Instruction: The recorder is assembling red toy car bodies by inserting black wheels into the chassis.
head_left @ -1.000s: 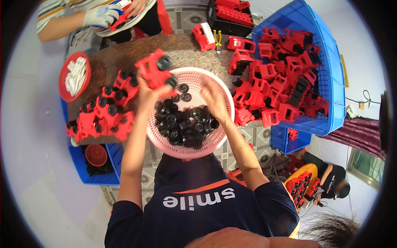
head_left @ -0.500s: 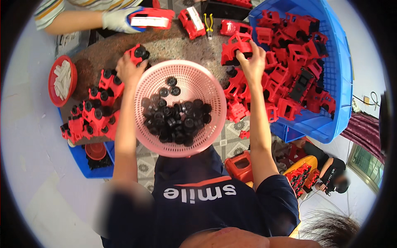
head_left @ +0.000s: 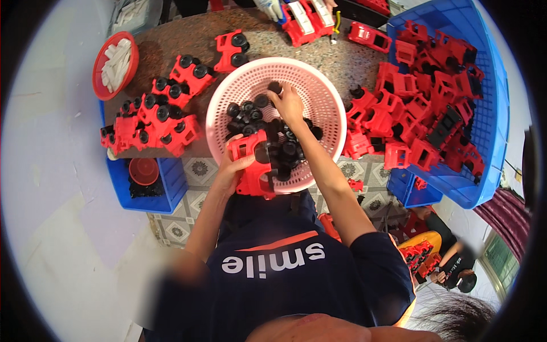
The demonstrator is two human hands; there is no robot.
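My left hand (head_left: 232, 171) grips a red toy truck body (head_left: 250, 182) over the near left part of a pink perforated basket (head_left: 335, 137). A dark wheel shows against the truck's right side, but I cannot tell whether it is fitted. With fingers pinched, my right hand (head_left: 289, 107) holds a black toy wheel (head_left: 275, 87) above the basket's far side. Many loose black wheels (head_left: 246, 114) lie inside the basket. Left of it, on the stone tabletop, a wheeled red truck (head_left: 231, 50) lies on its side near several others (head_left: 156, 117).
A blue crate (head_left: 494, 114) heaped with red truck bodies (head_left: 421, 108) stands tilted at the right. At the far edge, a co-worker's gloved hand (head_left: 269, 8) is beside white-topped red trucks (head_left: 307, 23). A red bowl (head_left: 117, 65) of white pieces sits far left. Another person (head_left: 456, 265) sits lower right.
My left hand has let go of the wheeled truck on the table and now holds a truck body over the basket. My right hand has moved from the right-hand pile to a wheel.
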